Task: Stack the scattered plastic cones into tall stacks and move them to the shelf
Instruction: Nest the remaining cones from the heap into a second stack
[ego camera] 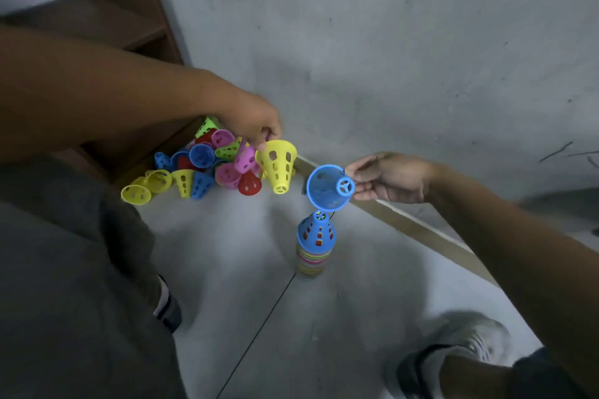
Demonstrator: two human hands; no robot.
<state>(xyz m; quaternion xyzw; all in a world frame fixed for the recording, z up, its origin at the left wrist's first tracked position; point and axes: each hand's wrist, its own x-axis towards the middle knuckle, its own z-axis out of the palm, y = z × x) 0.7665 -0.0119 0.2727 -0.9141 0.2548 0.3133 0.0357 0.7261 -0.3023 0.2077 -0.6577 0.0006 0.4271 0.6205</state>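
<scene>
A person's left hand [256, 121] pinches a yellow cone [277, 165] by its rim above the scattered cones [201, 168] on the floor [259, 317], while the right hand [389, 178] holds a blue cone [329, 188] just over the upright stack [314, 243] beside the wall [389, 42]; a wooden shelf [107, 23] stands at left.

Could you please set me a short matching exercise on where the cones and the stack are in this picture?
Things:
1. yellow cone
2. blue cone
3. stack of cones
4. pile of loose cones

Places:
A. standing upright on the floor, just below the right hand's cone
B. lying on the floor by the foot of the wooden shelf
C. held by its narrow end in the right hand
D. held at its wide rim by the left hand, narrow end down

Pairs: 1-D, 2-C, 3-A, 4-B
</scene>
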